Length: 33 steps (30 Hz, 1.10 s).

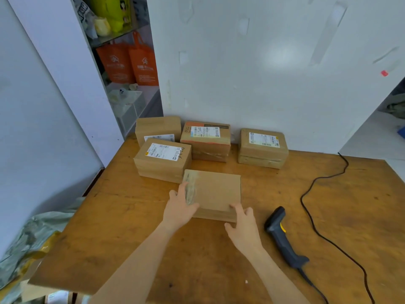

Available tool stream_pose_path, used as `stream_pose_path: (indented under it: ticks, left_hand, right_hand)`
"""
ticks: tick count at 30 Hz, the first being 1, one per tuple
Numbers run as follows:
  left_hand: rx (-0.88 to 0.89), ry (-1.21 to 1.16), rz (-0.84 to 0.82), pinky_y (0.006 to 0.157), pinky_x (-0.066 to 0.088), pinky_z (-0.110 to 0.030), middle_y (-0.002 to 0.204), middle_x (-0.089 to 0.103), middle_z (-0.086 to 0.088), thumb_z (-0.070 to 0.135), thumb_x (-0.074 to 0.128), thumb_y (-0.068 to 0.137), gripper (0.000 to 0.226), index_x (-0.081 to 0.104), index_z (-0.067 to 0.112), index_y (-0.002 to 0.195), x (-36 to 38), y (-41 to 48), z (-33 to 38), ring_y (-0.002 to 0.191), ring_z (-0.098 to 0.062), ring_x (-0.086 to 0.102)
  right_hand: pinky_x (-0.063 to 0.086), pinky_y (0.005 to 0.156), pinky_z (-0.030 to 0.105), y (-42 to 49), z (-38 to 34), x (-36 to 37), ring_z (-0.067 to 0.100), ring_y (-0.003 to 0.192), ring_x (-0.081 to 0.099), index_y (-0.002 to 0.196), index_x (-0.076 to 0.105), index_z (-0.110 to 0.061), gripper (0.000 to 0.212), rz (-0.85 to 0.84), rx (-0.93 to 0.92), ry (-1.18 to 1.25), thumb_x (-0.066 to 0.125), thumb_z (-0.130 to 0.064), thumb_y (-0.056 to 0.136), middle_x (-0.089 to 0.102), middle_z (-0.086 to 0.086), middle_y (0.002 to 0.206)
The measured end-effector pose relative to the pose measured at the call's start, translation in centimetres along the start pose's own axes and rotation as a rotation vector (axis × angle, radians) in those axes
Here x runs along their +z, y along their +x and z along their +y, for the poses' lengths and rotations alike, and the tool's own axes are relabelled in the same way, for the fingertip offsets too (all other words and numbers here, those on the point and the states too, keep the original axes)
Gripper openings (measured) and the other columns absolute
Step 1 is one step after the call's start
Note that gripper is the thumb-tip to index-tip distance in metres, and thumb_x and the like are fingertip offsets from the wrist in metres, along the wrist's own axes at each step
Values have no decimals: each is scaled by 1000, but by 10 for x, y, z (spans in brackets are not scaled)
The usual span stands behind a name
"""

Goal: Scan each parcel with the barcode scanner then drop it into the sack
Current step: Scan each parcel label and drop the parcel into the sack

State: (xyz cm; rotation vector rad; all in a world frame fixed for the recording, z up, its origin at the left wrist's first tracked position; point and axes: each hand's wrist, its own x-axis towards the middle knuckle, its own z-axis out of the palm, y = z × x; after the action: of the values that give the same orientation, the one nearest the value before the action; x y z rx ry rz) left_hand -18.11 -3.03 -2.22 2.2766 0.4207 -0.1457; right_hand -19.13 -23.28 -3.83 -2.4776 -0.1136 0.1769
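— Hands?
— Both on one parcel point(215, 194), plain side up, mid surface point(285, 194). Left hand point(180, 205) clasping its taped left edge, thumb over the top; right hand point(242, 227) gripping the near right corner, fingers spread.
— Scanner point(282, 235)?
— Lying flat just right of the right hand, untouched, cable point(315, 222) trailing back across the wood.
— Other parcels?
— Four point(163, 159) by the wall, labels up.
— Sack point(28, 242)?
— Low left, beside the surface's edge, crumpled green.
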Motion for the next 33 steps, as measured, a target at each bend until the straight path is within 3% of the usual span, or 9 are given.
stream_pose_path:
  ticks: [5,11,16,18,21,24,27,31,33]
  left_hand:
    - [-128,11,61,97,43,-39,147,32,-15,44,49,94,73,18,17,154,4,-30,-17,123,-34,49]
    - [-81,-135,67,74,40,-28,115,40,0,33,71,78,65,40,17,134,9,-60,-46,92,-16,47]
    - [-134,-300,-30,88,48,-39,118,58,-5,28,63,83,50,48,12,128,20,-89,-76,106,-24,55]
    - [-158,-439,-126,96,45,-39,122,60,1,38,55,79,56,48,19,131,16,-94,-82,115,-23,54]
    - [-193,-677,-208,101,41,-37,123,59,9,51,57,72,50,53,32,118,10,-92,-75,123,-21,51]
    - [-313,-822,-182,113,28,-39,154,35,0,67,63,72,93,34,20,147,8,-84,-61,140,-22,33]
    - [-395,-860,-142,119,15,-49,162,16,0,93,53,50,131,15,26,155,2,-77,-45,148,-24,18]
    - [-424,-1020,-20,100,37,-48,138,50,-5,64,48,87,58,43,28,132,1,-65,-34,115,-21,52]
    - [-410,-1100,29,89,49,-46,114,64,-8,57,48,91,39,54,20,102,0,-61,-27,99,-22,62]
  right_hand:
    - [43,64,20,-52,-3,10,14,78,53,128,40,-29,47,70,32,11,63,-26,88,39,-4,103]
    - [50,63,21,-111,2,28,9,77,62,111,37,-30,33,172,155,159,61,-22,89,56,-20,90]
    - [39,47,23,-133,18,39,7,49,52,132,29,-32,43,72,340,351,42,-16,95,57,-6,60]
    - [39,51,26,-131,21,40,11,59,58,139,28,-31,47,33,361,376,40,-16,95,62,-6,69]
    - [42,63,14,-125,24,35,-5,82,57,139,37,-27,47,35,354,464,51,-21,94,64,-13,96]
    - [46,73,19,-114,22,26,7,100,61,123,49,-27,34,-31,355,627,58,-22,91,63,-11,107]
    - [46,89,40,-97,13,10,13,103,55,102,51,-36,23,-152,444,863,59,-49,85,56,-15,109]
    - [26,112,58,-72,16,-6,27,140,31,145,31,-26,79,-203,584,1197,49,-67,80,39,2,147]
    - [17,113,62,-60,21,-14,28,142,30,148,30,-25,92,-220,601,1306,47,-73,71,37,4,152]
